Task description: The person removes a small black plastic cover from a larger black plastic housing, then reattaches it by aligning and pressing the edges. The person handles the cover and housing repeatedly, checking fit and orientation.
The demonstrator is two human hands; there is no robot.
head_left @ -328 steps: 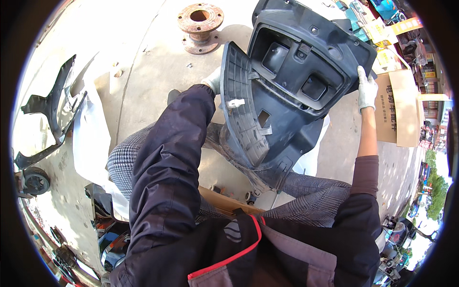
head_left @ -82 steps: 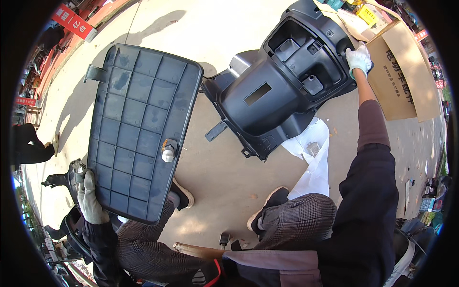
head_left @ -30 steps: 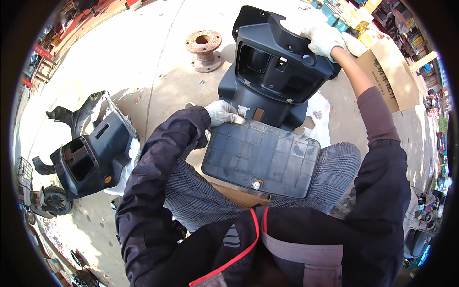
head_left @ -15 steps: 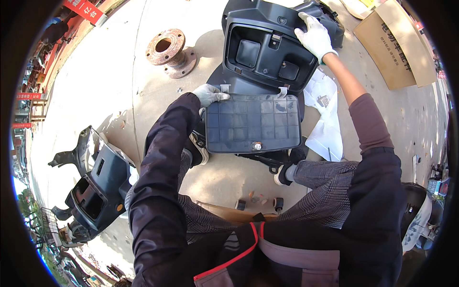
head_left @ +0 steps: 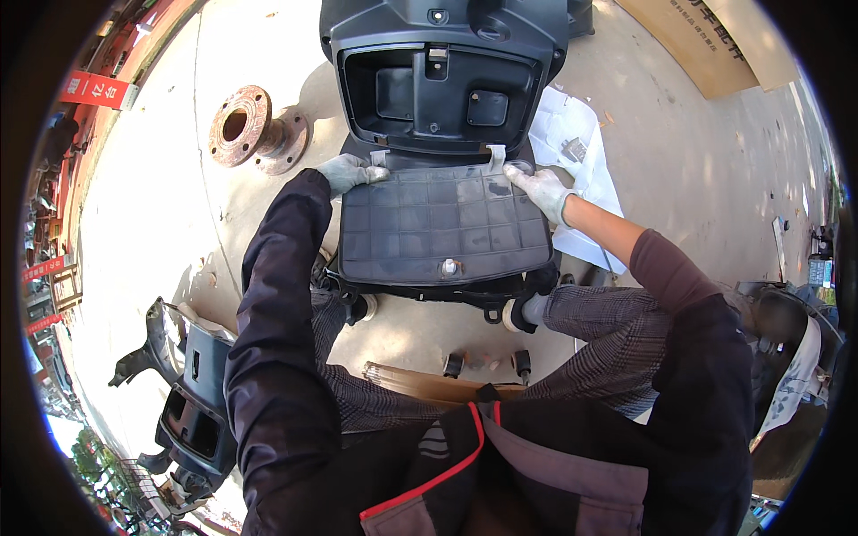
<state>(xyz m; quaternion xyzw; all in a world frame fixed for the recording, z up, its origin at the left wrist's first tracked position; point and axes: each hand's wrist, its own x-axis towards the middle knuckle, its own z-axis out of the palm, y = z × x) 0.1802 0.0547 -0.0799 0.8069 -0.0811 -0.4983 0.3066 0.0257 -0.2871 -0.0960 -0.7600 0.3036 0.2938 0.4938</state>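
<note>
Between my hands is a dark grey rectangular plastic lid [head_left: 438,228], its ribbed inner face up. Two light hinge tabs stick out from its far edge, and a small pale knob sits near its close edge. At the far left corner, my gloved left hand [head_left: 350,173] is closed on the lid, thumb on top. My gloved right hand [head_left: 540,190] grips the far right corner the same way. Just beyond stands a black plastic scooter body panel [head_left: 371,36] with an open storage compartment facing me. The tabs lie close to the compartment's lower edge; whether they touch cannot be told.
A rusty flanged pipe piece [head_left: 239,125] stands at the far left. White plastic sheeting [head_left: 572,147] lies right of the panel. A cardboard box [head_left: 693,45] is at the far right. Another dark scooter panel [head_left: 204,393] lies at the left. Cardboard [head_left: 429,382] lies between my legs.
My right hand has left the body panel's upper right side and come down onto the lid's right corner. The body panel now sits straighter. My left hand keeps its hold; the view has shifted.
</note>
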